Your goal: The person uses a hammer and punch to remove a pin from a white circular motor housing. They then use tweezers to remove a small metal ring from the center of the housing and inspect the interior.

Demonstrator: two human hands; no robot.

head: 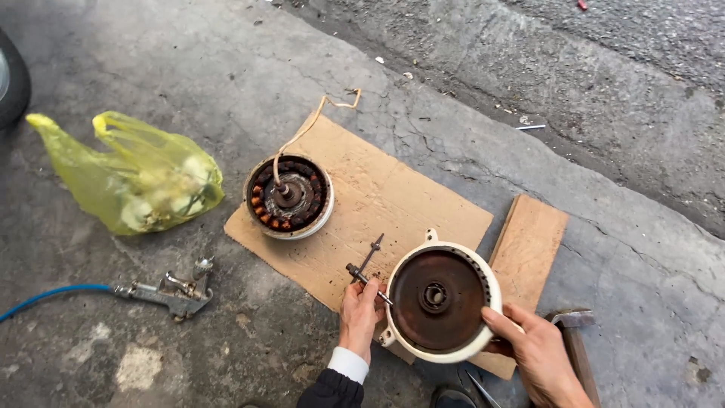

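Concrete (226,68), grey, cracked and stained, carried everything; a dark tyre edge (11,75) was cut off at its left edge. A torn sheet of brown cardboard (377,189) lay at the middle, with a wooden board (532,227) by its right edge. The person's right hand (540,351), partly cut off at the bottom, closed its fingers around the rim of a round white motor cover (442,298) with a rusty inside, tilted up at the cardboard's near edge. The left hand (359,310) gripped a thin metal shaft (366,278) beside the cover. A second housing with copper windings (289,196) sat at the cardboard's left corner. A yellow plastic bag (128,177) hid its pale contents. An air gun (170,291) on a blue hose lay near it.
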